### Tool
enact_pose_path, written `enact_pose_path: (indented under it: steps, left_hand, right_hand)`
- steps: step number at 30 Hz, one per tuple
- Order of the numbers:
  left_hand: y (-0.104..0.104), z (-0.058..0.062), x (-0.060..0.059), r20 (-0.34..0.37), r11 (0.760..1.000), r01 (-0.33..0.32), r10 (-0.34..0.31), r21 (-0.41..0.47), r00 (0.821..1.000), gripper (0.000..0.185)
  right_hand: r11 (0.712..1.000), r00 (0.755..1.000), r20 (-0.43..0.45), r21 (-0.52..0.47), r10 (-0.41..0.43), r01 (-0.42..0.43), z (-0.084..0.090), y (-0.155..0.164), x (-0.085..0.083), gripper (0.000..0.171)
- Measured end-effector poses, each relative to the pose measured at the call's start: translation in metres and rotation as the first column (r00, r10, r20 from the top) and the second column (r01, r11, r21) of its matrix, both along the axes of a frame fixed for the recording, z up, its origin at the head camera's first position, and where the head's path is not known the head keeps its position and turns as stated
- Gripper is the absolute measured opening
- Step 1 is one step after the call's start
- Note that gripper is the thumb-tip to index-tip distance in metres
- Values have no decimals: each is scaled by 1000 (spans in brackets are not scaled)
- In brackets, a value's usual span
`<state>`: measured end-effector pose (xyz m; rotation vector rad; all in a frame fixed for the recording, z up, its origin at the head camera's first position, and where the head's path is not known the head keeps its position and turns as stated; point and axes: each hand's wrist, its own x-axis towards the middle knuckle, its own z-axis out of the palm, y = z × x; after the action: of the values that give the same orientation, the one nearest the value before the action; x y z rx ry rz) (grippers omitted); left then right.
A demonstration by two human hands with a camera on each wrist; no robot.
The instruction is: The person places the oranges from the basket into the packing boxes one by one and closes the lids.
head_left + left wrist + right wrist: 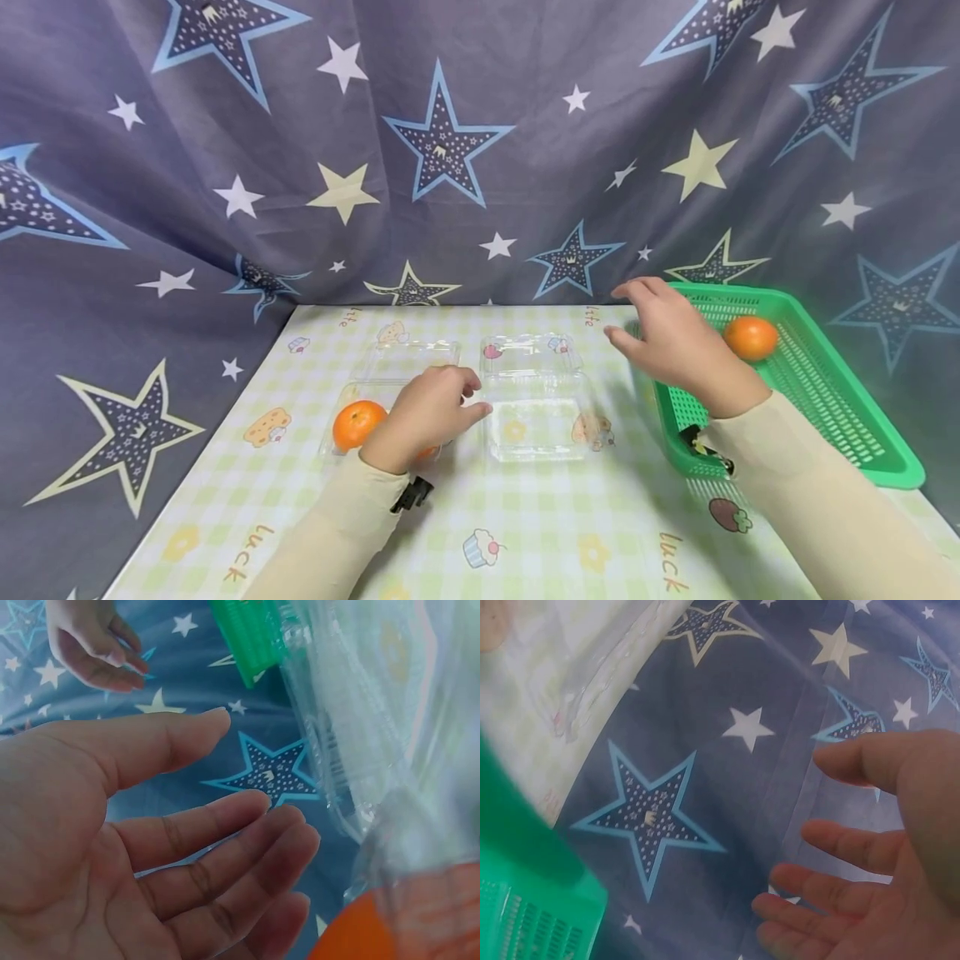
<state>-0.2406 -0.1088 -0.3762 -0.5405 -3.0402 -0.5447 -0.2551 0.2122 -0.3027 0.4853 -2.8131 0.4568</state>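
Note:
My left hand (429, 412), its fingers loosely bent around nothing, hovers over the left clear plastic clamshell box (367, 390). An orange (358, 425) sits in that box, and a sliver of more orange colour shows beneath the hand, mostly hidden by it. The right clamshell box (536, 454) stands with its lid folded back and holds nothing visible. Near the left rim of the green basket (847, 358), my right hand (678, 346) is raised with thumb and fingers spread apart. Inside the basket, towards its far end, lies another orange (752, 337).
A checked tablecloth (300, 517) with printed cakes and flowers covers the table. Behind the table hangs a dark curtain (465, 242) with stars. Both raised lids lie towards the curtain. The basket occupies the table's right side.

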Motion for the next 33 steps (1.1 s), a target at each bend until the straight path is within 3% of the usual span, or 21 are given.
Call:
enact_pose_path:
  steps: [15, 33]
  left_hand:
    - [4, -15, -1, 9, 999, -16, 16, -52, 1000, 41]
    - [9, -20, -1, 4, 999, -25, 25, -37, 1000, 28]
  right_hand:
    - [998, 998, 21, 21, -52, 51, -12, 37, -6, 51]
    - [992, 992, 75, 76, -105, 99, -19, 78, -14, 49]
